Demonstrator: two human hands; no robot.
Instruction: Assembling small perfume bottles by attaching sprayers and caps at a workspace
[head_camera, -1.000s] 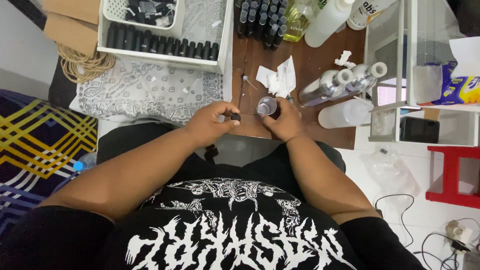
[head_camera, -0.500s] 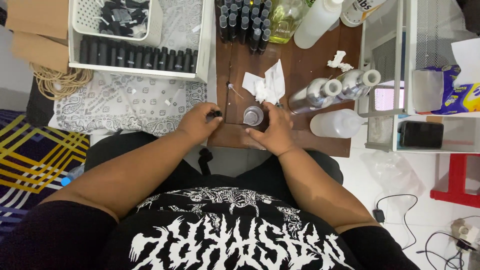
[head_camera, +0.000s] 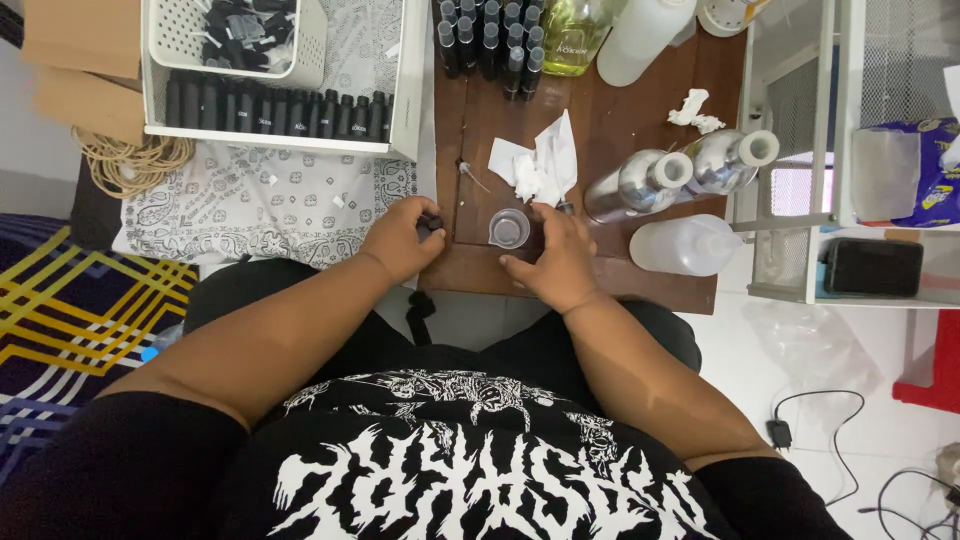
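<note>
My left hand (head_camera: 400, 238) is closed around a small dark bottle (head_camera: 431, 224) at the left edge of the brown wooden table (head_camera: 620, 110). My right hand (head_camera: 552, 256) rests on the table beside a small clear cup (head_camera: 509, 228), fingers touching its side. Crumpled white tissue (head_camera: 535, 165) lies just beyond the cup, and a thin syringe (head_camera: 470, 175) lies to its left.
A white tray (head_camera: 412, 90) holds a row of dark bottles (head_camera: 275, 112) on a patterned cloth (head_camera: 260, 205). Several dark vials (head_camera: 490, 40), a yellow liquid bottle (head_camera: 580, 35), two silver bottles (head_camera: 680, 172) and white squeeze bottles (head_camera: 685, 247) crowd the table. A wire shelf (head_camera: 830, 150) stands on the right.
The view shifted closer. My left hand with the small bottle stays at the table's left edge. My right hand has lowered beside the clear cup, which now stands on the table.
</note>
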